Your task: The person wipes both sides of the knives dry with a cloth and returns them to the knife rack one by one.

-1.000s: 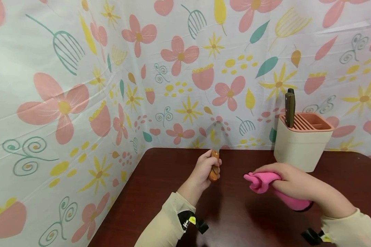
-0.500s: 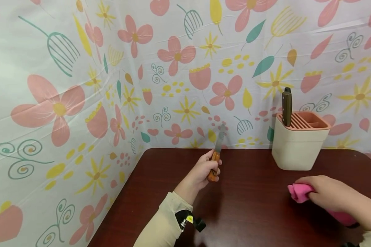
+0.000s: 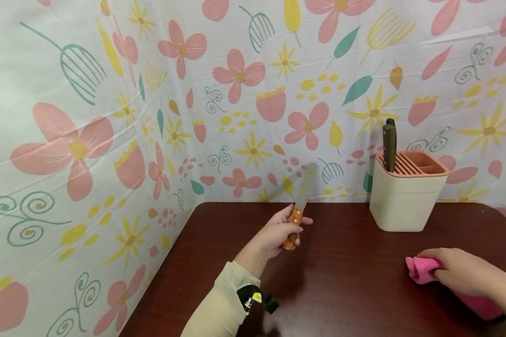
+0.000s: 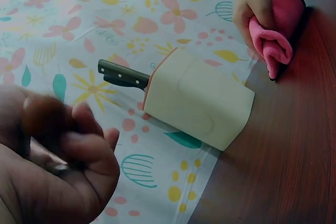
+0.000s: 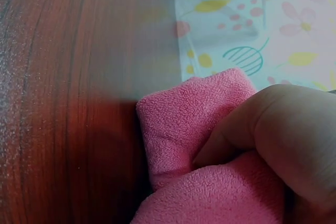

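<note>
My left hand (image 3: 276,231) grips the wooden handle of a knife (image 3: 306,189) above the table; its blade points up and away toward the wall. In the left wrist view that hand is blurred, and only the brown handle end shows. Over on the right, my right hand (image 3: 459,269) holds a bunched pink cloth (image 3: 423,270) low over the table, with one end hanging below the palm. Close up in the right wrist view, the thumb presses into the folds of the fluffy cloth (image 5: 194,114). The fingers beneath are hidden.
A cream knife block (image 3: 406,201) with an orange slotted top stands at the back right, dark-handled knives (image 3: 389,146) in its left slots. The dark red-brown table (image 3: 341,290) meets a flower-patterned curtain (image 3: 236,117) at the back and left.
My right hand has moved right and toward me with the pink cloth, away from the knife. The left hand has turned the knife, so its blade now leans right and shows its flat side.
</note>
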A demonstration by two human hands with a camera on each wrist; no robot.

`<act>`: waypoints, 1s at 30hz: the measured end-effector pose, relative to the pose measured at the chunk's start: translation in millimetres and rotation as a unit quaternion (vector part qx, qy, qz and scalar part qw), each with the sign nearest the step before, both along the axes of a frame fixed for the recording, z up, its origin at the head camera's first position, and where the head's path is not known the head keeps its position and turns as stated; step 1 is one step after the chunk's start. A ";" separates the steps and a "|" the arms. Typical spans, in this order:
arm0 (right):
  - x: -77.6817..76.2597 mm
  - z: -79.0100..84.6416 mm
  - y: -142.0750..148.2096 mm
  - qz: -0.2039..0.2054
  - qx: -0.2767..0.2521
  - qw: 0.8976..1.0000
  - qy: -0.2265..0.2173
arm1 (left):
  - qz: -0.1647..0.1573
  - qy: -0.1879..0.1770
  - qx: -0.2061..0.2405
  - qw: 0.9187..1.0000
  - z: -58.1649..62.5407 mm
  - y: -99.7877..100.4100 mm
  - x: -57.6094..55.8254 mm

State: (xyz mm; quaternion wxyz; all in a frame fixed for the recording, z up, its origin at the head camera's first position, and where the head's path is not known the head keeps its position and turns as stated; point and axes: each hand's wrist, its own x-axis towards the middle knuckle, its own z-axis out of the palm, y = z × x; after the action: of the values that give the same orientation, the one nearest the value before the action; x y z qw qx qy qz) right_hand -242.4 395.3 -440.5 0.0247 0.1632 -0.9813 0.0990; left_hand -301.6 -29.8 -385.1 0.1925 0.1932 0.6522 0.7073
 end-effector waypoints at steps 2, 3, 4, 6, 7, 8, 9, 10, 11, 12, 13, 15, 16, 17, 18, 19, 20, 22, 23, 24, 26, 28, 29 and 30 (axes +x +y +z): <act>0.3 -0.7 0.0 0.001 -0.002 1.000 0.004 | 0.019 -0.001 -0.006 1.000 -1.5 -0.2 -0.9; 0.5 -1.0 -0.1 0.001 -0.001 1.000 0.007 | 0.033 -0.003 -0.005 0.999 -2.2 0.3 -1.3; 0.8 -1.2 -0.1 0.001 -0.001 1.000 0.009 | 0.048 -0.002 -0.002 0.999 -3.1 1.1 -1.8; 1.2 -1.4 0.0 0.001 -0.002 1.000 0.011 | 0.084 -0.002 0.009 0.996 -5.0 2.7 -2.9; 1.3 -1.3 0.1 0.000 -0.002 1.000 0.011 | 0.102 -0.001 0.014 0.995 -5.8 3.2 -3.4; 1.5 -1.4 0.1 -0.001 -0.003 1.000 0.011 | 0.120 0.001 0.017 0.993 -6.6 3.4 -3.8; 1.6 -1.3 0.1 -0.002 -0.003 1.000 0.009 | 0.136 0.004 0.019 0.990 -7.1 3.8 -4.2; 1.7 -1.3 0.2 -0.003 -0.004 1.000 0.008 | 0.149 0.007 0.018 0.989 -7.4 3.6 -4.4; 1.7 -1.3 0.4 -0.004 -0.005 1.000 0.006 | 0.158 0.010 0.015 0.987 -7.9 3.4 -4.9; 2.0 -1.3 0.5 -0.004 -0.006 1.000 0.005 | 0.163 0.014 0.010 0.986 -8.0 3.1 -5.1; 2.3 -1.5 0.4 -0.004 -0.006 1.000 0.007 | 0.165 0.019 0.004 0.986 -8.1 2.9 -5.5; 2.5 -0.9 0.6 -0.004 -0.005 1.000 0.004 | 0.161 0.027 -0.015 0.987 -7.8 2.6 -6.0; 3.0 -0.9 0.8 -0.003 -0.005 1.000 0.004 | 0.156 0.029 -0.023 0.987 -7.9 2.5 -6.3; 3.3 -0.7 1.0 -0.003 -0.005 1.000 0.003 | 0.151 0.031 -0.031 0.988 -7.9 2.6 -6.6; 3.8 -0.6 1.1 -0.001 -0.006 1.000 0.003 | 0.145 0.030 -0.040 0.988 -7.5 2.5 -6.6; 4.1 -0.6 1.4 -0.001 -0.006 1.000 0.002 | 0.141 0.030 -0.048 0.988 -7.4 2.3 -6.5; 4.3 -0.4 1.8 0.000 -0.007 1.000 0.001 | 0.137 0.031 -0.055 0.989 -7.2 2.0 -6.3; 5.1 -0.9 2.2 0.001 -0.010 1.000 0.003 | 0.134 0.040 -0.061 0.988 -6.9 1.6 -5.8; 5.3 -1.1 2.4 0.001 -0.011 1.000 0.003 | 0.136 0.048 -0.065 0.987 -6.2 1.2 -5.3; 5.5 -1.4 2.6 0.001 -0.011 1.000 0.004 | 0.142 0.058 -0.069 0.986 -5.5 0.9 -4.8; 5.8 -1.9 2.8 -0.001 -0.010 1.000 0.007 | 0.159 0.080 -0.072 0.981 -4.0 -0.1 -3.7; 6.0 -2.7 2.9 -0.004 -0.007 1.000 0.010 | 0.179 0.105 -0.075 0.975 -1.7 -1.2 -2.1; 6.2 -3.0 3.1 -0.005 -0.007 1.000 0.011 | 0.189 0.116 -0.074 0.972 -0.5 -1.8 -1.3; 6.4 -3.3 3.2 -0.007 -0.005 1.000 0.012 | 0.198 0.126 -0.071 0.970 0.5 -1.9 -0.9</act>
State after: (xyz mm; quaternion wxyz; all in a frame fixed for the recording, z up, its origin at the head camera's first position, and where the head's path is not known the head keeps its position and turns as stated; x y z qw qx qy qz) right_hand -236.0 398.5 -443.8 0.0383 0.1578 -0.9814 0.1021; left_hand -302.5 -31.7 -384.7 -0.0216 0.1338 0.7447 0.6535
